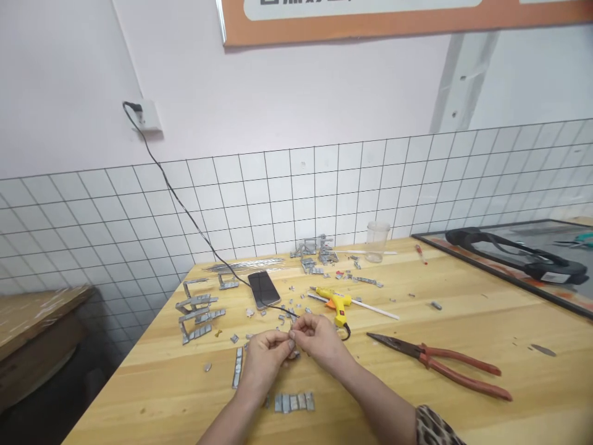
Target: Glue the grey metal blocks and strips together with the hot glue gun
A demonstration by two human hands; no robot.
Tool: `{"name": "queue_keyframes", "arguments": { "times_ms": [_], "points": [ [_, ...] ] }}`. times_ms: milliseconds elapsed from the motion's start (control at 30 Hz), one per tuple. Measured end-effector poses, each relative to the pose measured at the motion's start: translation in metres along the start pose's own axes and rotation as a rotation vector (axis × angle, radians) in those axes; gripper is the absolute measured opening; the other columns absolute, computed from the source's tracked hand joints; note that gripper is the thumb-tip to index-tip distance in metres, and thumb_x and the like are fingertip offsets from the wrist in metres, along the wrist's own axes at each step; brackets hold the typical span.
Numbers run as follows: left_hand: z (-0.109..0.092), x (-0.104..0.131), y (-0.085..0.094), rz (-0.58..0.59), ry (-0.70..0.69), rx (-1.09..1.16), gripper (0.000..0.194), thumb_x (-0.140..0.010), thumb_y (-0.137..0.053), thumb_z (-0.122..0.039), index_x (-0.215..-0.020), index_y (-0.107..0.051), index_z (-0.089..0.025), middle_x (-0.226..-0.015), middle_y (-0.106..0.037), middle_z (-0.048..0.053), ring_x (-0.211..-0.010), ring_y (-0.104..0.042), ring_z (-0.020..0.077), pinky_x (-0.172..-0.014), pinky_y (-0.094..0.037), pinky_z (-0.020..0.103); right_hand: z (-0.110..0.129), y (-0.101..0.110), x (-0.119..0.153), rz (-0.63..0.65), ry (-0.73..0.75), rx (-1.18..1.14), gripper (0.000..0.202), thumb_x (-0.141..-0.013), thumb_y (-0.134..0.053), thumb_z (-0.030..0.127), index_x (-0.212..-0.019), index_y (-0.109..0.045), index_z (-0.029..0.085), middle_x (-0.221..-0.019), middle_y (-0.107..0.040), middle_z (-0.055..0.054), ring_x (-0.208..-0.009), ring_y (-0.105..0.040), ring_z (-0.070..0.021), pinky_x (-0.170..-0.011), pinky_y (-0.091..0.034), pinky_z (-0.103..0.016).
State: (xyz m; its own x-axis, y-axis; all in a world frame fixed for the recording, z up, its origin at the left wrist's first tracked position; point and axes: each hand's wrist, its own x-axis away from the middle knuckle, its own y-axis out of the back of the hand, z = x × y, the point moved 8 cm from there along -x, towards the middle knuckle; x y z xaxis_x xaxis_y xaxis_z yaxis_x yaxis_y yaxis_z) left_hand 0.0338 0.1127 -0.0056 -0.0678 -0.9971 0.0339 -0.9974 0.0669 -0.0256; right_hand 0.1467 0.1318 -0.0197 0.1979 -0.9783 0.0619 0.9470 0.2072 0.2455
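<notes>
My left hand (pixel 269 356) and my right hand (pixel 317 339) meet at the fingertips over the middle of the wooden table (pixel 152 383). Both pinch at something too small and too covered by the fingers to name. A strip of grey metal-like pieces (pixel 294 402) lies below the hands, and a second grey strip (pixel 238 367) is just left of my left hand. Behind my right hand rests a yellow glue gun (pixel 340 306) with a white glue stick (pixel 377 309) sticking out of its back. Small grey bits are scattered around the fingers.
Long-nose pliers (pixel 426 355) with red handles lie at the right. A phone (pixel 264 290), grey bracket-like assemblies (pixel 197 309), thin metal rods (pixel 250 265) and a clear plastic cup (pixel 377 241) stand farther back. A black cable (pixel 173 191) runs down from the wall socket (pixel 149 115).
</notes>
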Motion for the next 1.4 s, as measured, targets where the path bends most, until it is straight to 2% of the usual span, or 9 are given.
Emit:
{"name": "queue_keyframes", "arguments": {
  "times_ms": [167,400,567,667,733,833,1000,1400],
  "points": [
    [0.002,-0.002,-0.002,0.009,0.046,-0.001,0.031,-0.049,-0.083,-0.039,-0.061,-0.073,-0.012,-0.048,-0.064,0.004,-0.045,-0.054,0.0126,-0.044,-0.037,0.021,0.000,0.000,0.002,0.011,-0.020,-0.064,0.025,-0.091,-0.056,0.029,-0.112,-0.058,0.016,-0.111,-0.062,-0.006,-0.089,-0.064,-0.0200,-0.075,-0.054,-0.039],
    [0.000,-0.001,-0.004,0.035,0.053,0.082,0.033,-0.051,-0.083,-0.041,-0.064,-0.074,-0.012,-0.050,-0.065,0.004,-0.048,-0.055,0.0115,-0.046,-0.038,0.019,-0.003,0.006,-0.001,0.037,-0.020,-0.149,0.020,-0.091,-0.056,0.028,-0.106,-0.060,0.015,-0.100,-0.065,-0.004,-0.080,-0.065,-0.0167,-0.068,-0.055,-0.034],
    [0.009,-0.001,-0.004,0.044,0.081,0.129,0.032,-0.053,-0.083,-0.039,-0.068,-0.074,-0.012,-0.053,-0.067,0.005,-0.051,-0.058,0.0122,-0.046,-0.038,0.018,0.005,0.009,0.004,0.024,0.021,-0.267,0.013,-0.088,-0.059,0.024,-0.082,-0.061,0.013,-0.070,-0.062,0.004,-0.054,-0.059,-0.0093,-0.053,-0.050,-0.025],
    [0.016,-0.002,-0.002,0.045,0.105,0.152,0.032,-0.055,-0.082,-0.038,-0.071,-0.074,-0.012,-0.055,-0.068,0.006,-0.053,-0.058,0.0122,-0.047,-0.038,0.018,0.010,0.010,0.006,-0.027,0.029,-0.350,0.019,-0.078,-0.068,0.025,-0.066,-0.057,0.015,-0.050,-0.056,0.008,-0.041,-0.051,-0.0077,-0.045,-0.043,-0.022],
    [0.020,-0.003,-0.001,0.044,0.113,0.166,0.031,-0.056,-0.082,-0.038,-0.072,-0.074,-0.012,-0.056,-0.068,0.006,-0.053,-0.058,0.0115,-0.047,-0.038,0.017,0.012,0.009,0.008,-0.039,0.028,-0.393,0.021,-0.070,-0.072,0.028,-0.061,-0.057,0.016,-0.045,-0.056,0.007,-0.039,-0.049,-0.0082,-0.043,-0.040,-0.022],
    [0.025,-0.004,0.000,0.046,0.124,0.179,0.033,-0.054,-0.083,-0.038,-0.070,-0.074,-0.012,-0.056,-0.068,0.006,-0.053,-0.058,0.0112,-0.046,-0.037,0.017,0.012,0.009,0.009,-0.031,0.030,-0.436,0.019,-0.063,-0.074,0.029,-0.060,-0.060,0.016,-0.045,-0.059,0.005,-0.040,-0.049,-0.0089,-0.043,-0.039,-0.023],
    [0.026,-0.004,0.002,0.035,0.129,0.180,0.036,-0.050,-0.084,-0.041,-0.068,-0.073,-0.012,-0.055,-0.068,0.006,-0.051,-0.057,0.0109,-0.045,-0.037,0.017,0.010,0.008,0.010,-0.014,0.023,-0.495,0.019,-0.061,-0.074,0.030,-0.061,-0.061,0.016,-0.043,-0.058,0.006,-0.038,-0.047,-0.0079,-0.044,-0.037,-0.022],
    [0.013,0.007,-0.003,0.043,0.116,0.142,0.028,-0.053,-0.083,-0.037,-0.060,-0.070,-0.013,-0.052,-0.066,0.003,-0.046,-0.052,0.0088,-0.044,-0.035,0.018,0.006,0.016,0.007,-0.040,0.017,-0.536,0.032,-0.059,-0.077,0.043,-0.068,-0.066,0.015,-0.043,-0.055,0.007,-0.035,-0.045,-0.0068,-0.041,-0.038,-0.021]
  ]
}}
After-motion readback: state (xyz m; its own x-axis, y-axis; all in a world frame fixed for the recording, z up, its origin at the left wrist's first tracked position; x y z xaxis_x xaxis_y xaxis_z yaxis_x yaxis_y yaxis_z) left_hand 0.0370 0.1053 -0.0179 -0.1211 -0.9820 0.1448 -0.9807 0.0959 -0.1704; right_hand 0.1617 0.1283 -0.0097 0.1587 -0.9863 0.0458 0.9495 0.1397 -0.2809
